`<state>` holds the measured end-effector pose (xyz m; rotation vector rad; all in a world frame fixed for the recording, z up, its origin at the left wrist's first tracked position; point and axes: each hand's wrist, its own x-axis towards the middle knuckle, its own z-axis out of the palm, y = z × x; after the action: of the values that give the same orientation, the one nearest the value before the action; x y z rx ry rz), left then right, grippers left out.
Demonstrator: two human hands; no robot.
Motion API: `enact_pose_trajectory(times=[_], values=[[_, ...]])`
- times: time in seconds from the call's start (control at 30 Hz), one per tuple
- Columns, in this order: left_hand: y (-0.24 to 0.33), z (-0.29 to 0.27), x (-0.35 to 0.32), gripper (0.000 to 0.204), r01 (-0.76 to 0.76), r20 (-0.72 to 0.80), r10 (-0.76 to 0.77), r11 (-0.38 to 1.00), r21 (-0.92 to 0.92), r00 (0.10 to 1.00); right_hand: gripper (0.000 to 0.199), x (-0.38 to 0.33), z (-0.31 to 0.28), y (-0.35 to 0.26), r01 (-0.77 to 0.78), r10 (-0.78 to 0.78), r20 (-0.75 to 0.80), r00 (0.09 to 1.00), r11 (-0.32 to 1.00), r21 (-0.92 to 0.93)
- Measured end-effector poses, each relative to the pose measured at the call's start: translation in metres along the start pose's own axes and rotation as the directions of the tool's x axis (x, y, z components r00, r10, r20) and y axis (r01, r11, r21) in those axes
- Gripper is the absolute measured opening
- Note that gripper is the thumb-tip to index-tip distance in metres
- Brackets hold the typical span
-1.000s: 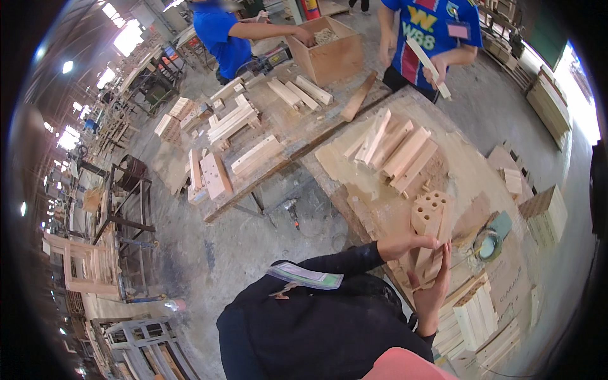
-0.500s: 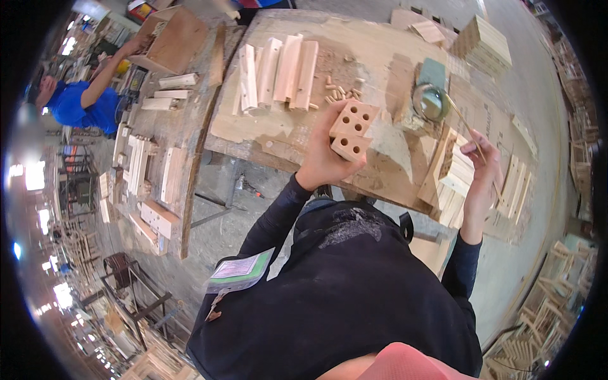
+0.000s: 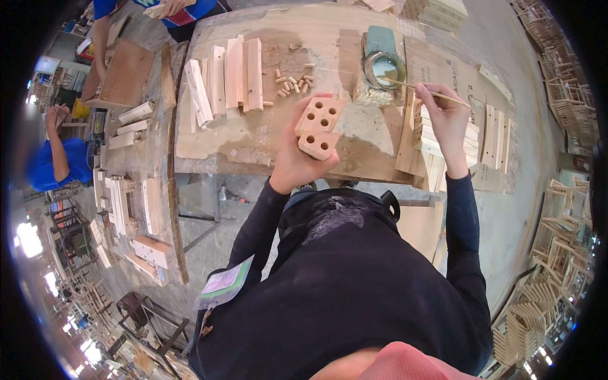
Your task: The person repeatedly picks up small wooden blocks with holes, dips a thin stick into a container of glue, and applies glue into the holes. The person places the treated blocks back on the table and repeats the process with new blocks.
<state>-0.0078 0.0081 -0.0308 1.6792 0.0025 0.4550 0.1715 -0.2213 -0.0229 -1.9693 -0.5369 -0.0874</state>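
Observation:
My left hand [image 3: 292, 156] is closed around a bundle of pale wooden pieces [image 3: 324, 114], their ends facing up with several round drilled holes. Pinched in my right hand [image 3: 447, 121] is a thin wooden stick [image 3: 410, 85]. The stick's tip reaches over the rim into a round glass jar [image 3: 368, 66]; a pale substance is inside, its kind unclear. Just beyond my left hand lies a loose group of small wooden dowels [image 3: 295, 85]. Several wooden strips [image 3: 234, 73] lie side by side left of the dowels.
The jar stands by a green block [image 3: 380, 39] on the worktable [image 3: 316, 31]. Stacked wood pieces [image 3: 437, 166] lie under my right forearm, with more strips [image 3: 495, 136] beyond. A second bench [image 3: 166, 209] on the left carries wood parts and a wooden box [image 3: 128, 75]; people in blue [image 3: 60, 164] work there.
The stick has swung from slanting toward me to lying nearly level, its tip now in the jar. My right hand moved away from me and left. The left hand still grips the wooden pieces.

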Motion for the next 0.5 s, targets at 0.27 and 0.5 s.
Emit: enact_pose_trajectory(times=[0.27, 0.5], values=[[-0.004, -0.009, -0.008, 0.077, 0.016, -0.029, -0.013, 0.995, 0.101, 0.999, 0.017, 0.006, 0.004, 0.004, 0.152, -0.140, 0.065, 0.988, 0.956, -0.250], [-0.005, -0.011, -0.007, 0.076, 0.016, -0.050, -0.011, 0.995, 0.095, 0.999, 0.015, -0.003, 0.018, 0.014, 0.078, -0.073, 0.068, 0.995, 0.994, -0.071]])
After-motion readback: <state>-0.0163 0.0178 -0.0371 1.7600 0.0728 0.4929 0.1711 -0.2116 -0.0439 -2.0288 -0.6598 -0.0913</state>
